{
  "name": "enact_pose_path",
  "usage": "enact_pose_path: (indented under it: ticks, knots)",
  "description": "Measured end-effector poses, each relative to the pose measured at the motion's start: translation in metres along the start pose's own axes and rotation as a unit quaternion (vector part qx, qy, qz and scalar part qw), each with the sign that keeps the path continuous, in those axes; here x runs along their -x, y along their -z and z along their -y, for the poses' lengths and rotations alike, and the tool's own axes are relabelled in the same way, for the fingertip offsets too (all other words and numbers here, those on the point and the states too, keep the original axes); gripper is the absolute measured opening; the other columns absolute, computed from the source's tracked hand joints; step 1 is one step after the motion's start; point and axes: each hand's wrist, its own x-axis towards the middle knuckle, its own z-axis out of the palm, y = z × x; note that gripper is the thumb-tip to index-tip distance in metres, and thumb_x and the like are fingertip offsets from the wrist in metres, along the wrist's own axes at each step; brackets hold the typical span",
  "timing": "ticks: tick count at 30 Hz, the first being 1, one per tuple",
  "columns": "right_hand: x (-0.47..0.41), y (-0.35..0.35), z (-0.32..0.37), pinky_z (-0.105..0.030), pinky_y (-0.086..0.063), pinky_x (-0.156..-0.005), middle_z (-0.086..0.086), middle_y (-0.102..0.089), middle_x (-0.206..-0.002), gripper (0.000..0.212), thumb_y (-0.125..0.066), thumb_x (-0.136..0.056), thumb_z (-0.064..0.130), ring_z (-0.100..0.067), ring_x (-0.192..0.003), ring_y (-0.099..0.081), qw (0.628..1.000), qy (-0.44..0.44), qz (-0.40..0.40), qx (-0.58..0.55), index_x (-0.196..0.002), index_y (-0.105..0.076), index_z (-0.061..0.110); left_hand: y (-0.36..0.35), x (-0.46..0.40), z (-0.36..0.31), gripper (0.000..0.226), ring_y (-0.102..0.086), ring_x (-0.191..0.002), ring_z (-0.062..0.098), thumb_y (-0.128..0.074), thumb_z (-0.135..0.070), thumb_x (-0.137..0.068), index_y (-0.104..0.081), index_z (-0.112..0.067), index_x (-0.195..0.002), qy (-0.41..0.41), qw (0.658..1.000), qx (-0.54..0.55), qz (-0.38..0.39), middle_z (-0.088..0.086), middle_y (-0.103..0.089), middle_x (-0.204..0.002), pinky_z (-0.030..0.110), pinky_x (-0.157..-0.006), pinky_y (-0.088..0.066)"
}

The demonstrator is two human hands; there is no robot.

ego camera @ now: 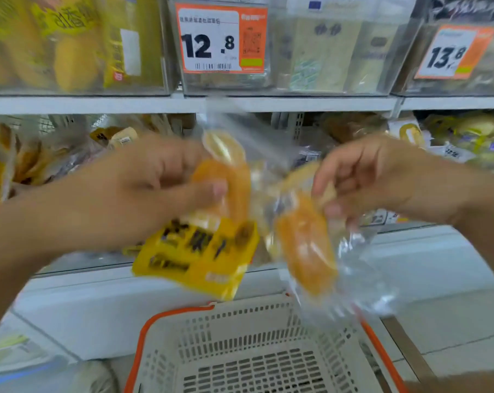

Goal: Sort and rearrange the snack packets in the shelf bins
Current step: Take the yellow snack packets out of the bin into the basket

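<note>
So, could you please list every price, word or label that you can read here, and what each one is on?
"12.8": orange price tag on the middle upper bin.
"13.8": orange price tag on the right upper bin.
Small tag print, barcodes, upper packets: too blurred.
Yellow packet in the left hand: black characters, motion-blurred, unreadable.

A shop: price tags [221, 38] on shelf bins [325, 52].

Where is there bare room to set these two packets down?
The basket below both hands looks empty, and the white ledge bordering it shows bare. The lower bins behind the left hand and right hand are crowded.
</note>
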Motion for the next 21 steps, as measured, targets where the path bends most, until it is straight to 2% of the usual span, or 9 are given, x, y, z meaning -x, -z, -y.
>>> enact_pose_path:
  ticks: [2,4,7,10,12,14,17,19,21]
  knots:
    - [0.003,-0.019,-0.014,-0.027,-0.058,-0.060,-0.006,-0.073,-0.075,0.023,-0.075,-0.077,-0.011,-0.015,-0.064,-0.070,0.988,-0.053,0.121,0.074,-0.086,-0.074,0.010,-0.018,0.012,0.013,0.031,-0.061,-0.060,0.008,-0.063,-0.046,-0.093,-0.064,-0.018,-0.080,0.016,0.991,-0.035,0.131,-0.008,-0.062,-0.065,0.023,-0.058,-0.050]
    - [-0.004,-0.025,-0.030,-0.027,-0.058,-0.065,-0.001,-0.075,-0.078,0.023,-0.075,-0.081,-0.011,-0.013,-0.067,-0.070,0.988,-0.057,0.093,0.105,-0.090,-0.075,0.010,-0.048,0.017,0.026,0.034,-0.052,-0.057,0.004,-0.055,-0.052,-0.094,-0.059,-0.022,-0.078,0.016,0.975,-0.118,0.186,-0.011,-0.053,-0.063,0.015,-0.054,-0.036]
    - [-0.018,0.007,-0.043,-0.029,-0.057,-0.067,0.002,-0.075,-0.084,0.024,-0.087,-0.074,0.019,-0.012,-0.073,-0.071,0.964,0.023,-0.141,0.225,-0.096,-0.075,0.018,-0.060,0.006,0.037,0.033,-0.060,-0.067,-0.003,-0.053,-0.059,-0.086,-0.071,-0.031,-0.084,0.046,0.990,-0.106,0.077,-0.022,-0.063,-0.070,0.009,-0.058,-0.039]
    - [-0.025,0.033,-0.060,-0.033,-0.055,-0.081,0.011,-0.073,-0.100,0.046,-0.083,-0.070,0.050,-0.011,-0.093,-0.067,0.910,-0.043,-0.087,0.404,-0.109,-0.075,0.027,-0.048,-0.013,0.051,0.032,-0.061,-0.072,-0.003,-0.055,-0.059,-0.085,-0.069,-0.031,-0.090,0.060,0.984,-0.161,-0.043,-0.019,-0.064,-0.074,0.017,-0.063,-0.046]
    - [-0.030,0.034,-0.077,-0.029,-0.052,-0.082,0.012,-0.073,-0.104,0.040,-0.081,-0.077,0.046,-0.010,-0.097,-0.067,0.907,-0.062,-0.022,0.416,-0.109,-0.075,0.023,-0.051,-0.023,0.060,0.036,-0.058,-0.074,-0.001,-0.055,-0.064,-0.085,-0.067,-0.031,-0.095,0.088,0.953,-0.289,0.011,-0.019,-0.062,-0.080,0.027,-0.066,-0.049]
    - [-0.037,0.031,-0.089,-0.034,-0.053,-0.076,0.003,-0.073,-0.090,0.024,-0.082,-0.081,0.034,-0.008,-0.082,-0.066,0.910,-0.025,-0.029,0.414,-0.094,-0.075,0.015,-0.062,-0.031,0.066,0.043,-0.061,-0.079,0.008,-0.050,-0.073,-0.083,-0.065,-0.034,-0.095,0.126,0.916,-0.377,0.050,-0.016,-0.064,-0.086,0.031,-0.068,-0.052]
    - [-0.043,0.031,-0.089,-0.030,-0.049,-0.062,-0.001,-0.071,-0.069,0.015,-0.087,-0.076,0.019,-0.005,-0.066,-0.062,0.909,0.015,-0.097,0.406,-0.078,-0.077,0.008,-0.070,-0.044,0.066,0.052,-0.063,-0.090,0.017,-0.051,-0.080,-0.078,-0.063,-0.036,-0.102,0.165,0.909,-0.376,0.074,-0.013,-0.065,-0.097,0.033,-0.073,-0.052]
    - [-0.040,0.029,-0.083,-0.032,-0.052,-0.063,-0.004,-0.073,-0.069,0.012,-0.086,-0.076,0.017,-0.010,-0.065,-0.066,0.905,0.039,-0.118,0.407,-0.079,-0.079,0.008,-0.071,-0.051,0.067,0.047,-0.062,-0.101,0.020,-0.058,-0.071,-0.083,-0.062,-0.040,-0.117,0.150,0.908,-0.379,0.096,-0.012,-0.065,-0.108,0.032,-0.075,-0.048]
    - [-0.032,0.031,-0.068,-0.036,-0.053,-0.066,-0.008,-0.074,-0.072,0.008,-0.083,-0.080,0.018,-0.019,-0.065,-0.068,0.896,0.073,-0.164,0.407,-0.082,-0.080,0.010,-0.070,-0.054,0.066,0.034,-0.061,-0.100,0.019,-0.063,-0.059,-0.087,-0.065,-0.040,-0.114,0.153,0.909,-0.370,0.115,-0.012,-0.066,-0.107,0.030,-0.074,-0.045]
